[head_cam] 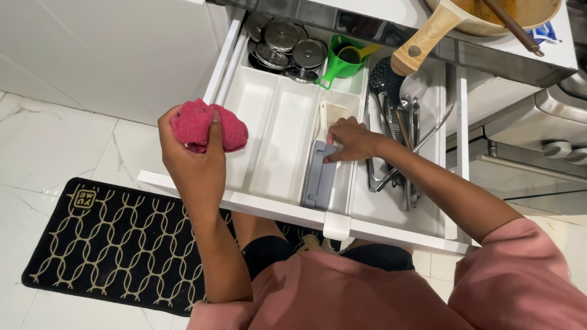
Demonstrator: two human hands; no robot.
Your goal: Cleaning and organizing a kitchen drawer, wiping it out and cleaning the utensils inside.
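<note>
While left hand point(194, 160) bunches fuzzy cloth point(208, 126), right hand point(353, 139) touches flat grey scraper point(321, 177).

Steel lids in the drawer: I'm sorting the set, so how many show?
4 steel lids, all piled at the back left of the drawer, beside the green cup; more may lie hidden beneath.
</note>
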